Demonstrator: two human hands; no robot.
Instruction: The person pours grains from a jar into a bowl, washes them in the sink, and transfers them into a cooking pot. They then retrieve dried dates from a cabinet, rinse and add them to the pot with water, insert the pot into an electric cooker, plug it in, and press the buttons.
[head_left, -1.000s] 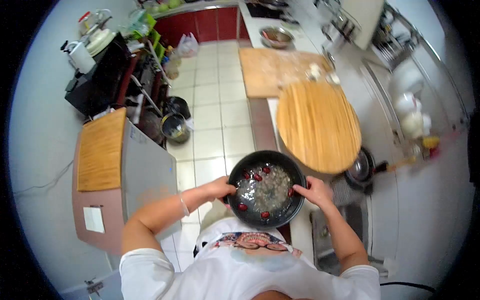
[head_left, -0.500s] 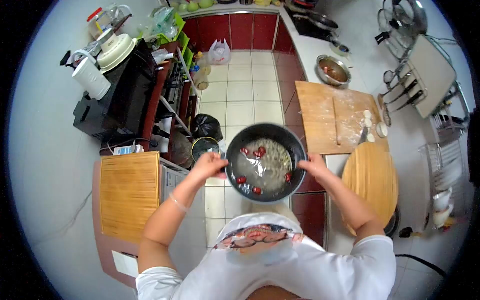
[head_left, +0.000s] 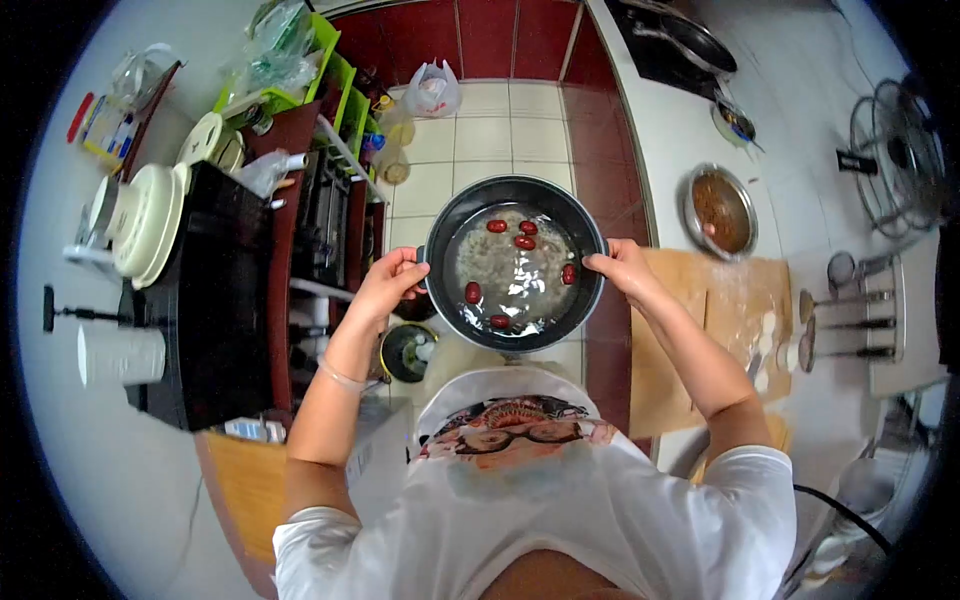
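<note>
Between my hands hangs a dark pot [head_left: 450, 312] above the tiled floor, close in front of my body. Cloudy liquid with pale grains fills its lower part, and several red dates [head_left: 525, 242] float in it. My left hand [head_left: 396, 278] grips the handle on the pot's left side, thumb on top. On the opposite side, my right hand [head_left: 622, 268] is closed on the other handle. The pot looks about level. My fingers hide most of both handles.
On the right counter lie a floured wooden board [head_left: 660, 350] and a metal bowl [head_left: 722, 212] of brown food. A frying pan [head_left: 697, 45] sits on the stove. To the left stand a black microwave [head_left: 225, 300] and a bin [head_left: 408, 352]. A plastic bag [head_left: 433, 90] rests on the floor ahead.
I have moved forward along the floor with the pot still in both hands. The counter, board and microwave now appear nearer, and the dates have shifted in the liquid.
</note>
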